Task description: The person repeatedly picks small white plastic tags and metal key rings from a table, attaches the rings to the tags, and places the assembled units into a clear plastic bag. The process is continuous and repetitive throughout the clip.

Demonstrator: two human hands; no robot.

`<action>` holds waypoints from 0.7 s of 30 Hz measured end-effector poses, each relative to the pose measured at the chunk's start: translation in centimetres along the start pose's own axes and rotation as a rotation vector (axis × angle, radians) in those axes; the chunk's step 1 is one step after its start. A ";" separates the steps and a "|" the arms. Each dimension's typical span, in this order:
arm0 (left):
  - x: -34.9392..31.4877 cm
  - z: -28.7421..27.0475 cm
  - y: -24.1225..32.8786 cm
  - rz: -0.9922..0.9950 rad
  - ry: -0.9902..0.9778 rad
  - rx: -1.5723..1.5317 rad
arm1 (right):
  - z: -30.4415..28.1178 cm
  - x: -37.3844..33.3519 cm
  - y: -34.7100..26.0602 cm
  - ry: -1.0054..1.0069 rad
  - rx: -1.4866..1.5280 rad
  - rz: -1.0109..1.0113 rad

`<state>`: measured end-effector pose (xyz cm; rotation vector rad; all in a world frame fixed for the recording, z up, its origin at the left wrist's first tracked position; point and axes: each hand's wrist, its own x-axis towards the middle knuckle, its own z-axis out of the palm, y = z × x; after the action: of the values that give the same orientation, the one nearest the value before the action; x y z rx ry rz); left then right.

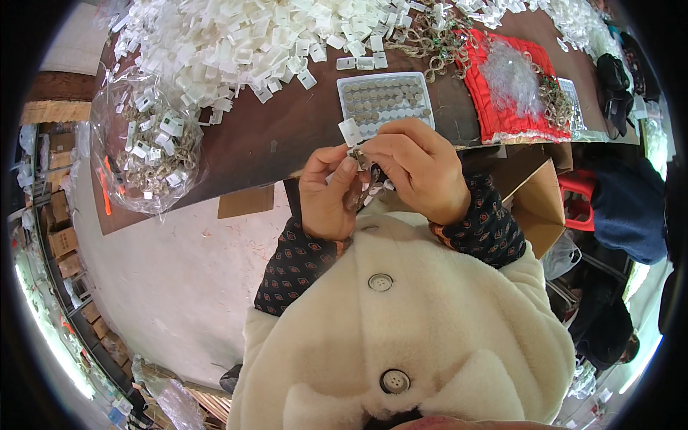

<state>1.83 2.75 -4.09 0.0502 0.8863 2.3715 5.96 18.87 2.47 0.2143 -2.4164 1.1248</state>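
Note:
A small white plastic case [350, 132] stands up between my hands, above the table's near edge. My left hand [326, 204] is closed on its lower end, thumb and forefinger pressed together. From the other side my right hand [424, 172] bends its fingers in to the same spot; whatever sits between those fingertips is hidden. A looped bundle of thin cord [371, 190] hangs below the case, between the two palms. Just beyond my hands lies a white tray [342, 99] with rows of small round silver discs.
Many loose white cases [236, 43] are heaped at the back. A clear bag [118, 154] of corded cases sits left. Tangled cords [433, 39] lie behind the tray. Right of it, red cloth [487, 107] carries clear strands. An opened cardboard box [537, 204] stands below.

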 end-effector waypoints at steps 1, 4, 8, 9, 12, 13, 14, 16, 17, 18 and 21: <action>0.0 0.0 0.0 -0.016 0.002 -0.023 | 0.2 -0.1 0.1 0.023 -0.026 -0.034; 0.1 0.1 0.0 -0.061 0.023 -0.062 | 0.6 -0.2 0.7 0.035 -0.048 -0.095; 0.0 0.2 0.0 -0.096 0.038 -0.076 | 0.7 -0.3 1.3 0.019 -0.005 -0.103; 0.0 0.1 0.0 -0.111 0.032 -0.085 | 0.8 -0.3 1.3 0.026 -0.006 -0.108; 0.3 -0.3 0.0 -0.142 0.022 -0.120 | 0.7 -0.4 1.6 0.028 0.015 -0.102; 0.3 -0.4 -0.1 -0.142 0.005 -0.121 | 0.6 -0.4 1.7 0.015 0.040 -0.082; 0.3 -0.5 -0.1 -0.146 -0.012 -0.121 | 0.6 -0.4 1.8 0.002 0.063 -0.058; 0.5 -0.5 -0.4 -0.149 -0.010 -0.119 | 0.5 -0.5 2.1 0.001 0.086 -0.059; 0.5 -0.5 -0.6 -0.146 0.009 -0.118 | 0.5 -0.6 2.2 0.014 0.093 -0.062; 0.5 -0.4 -0.8 -0.144 0.029 -0.116 | 0.5 -0.7 2.4 0.024 0.048 -0.098; 0.7 -0.2 -0.9 -0.156 0.062 -0.131 | 0.7 -1.2 2.9 0.060 -0.032 -0.159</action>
<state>1.66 3.52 -4.92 -0.1402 0.7334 2.2885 5.83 20.12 -0.45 0.3506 -2.3182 1.0069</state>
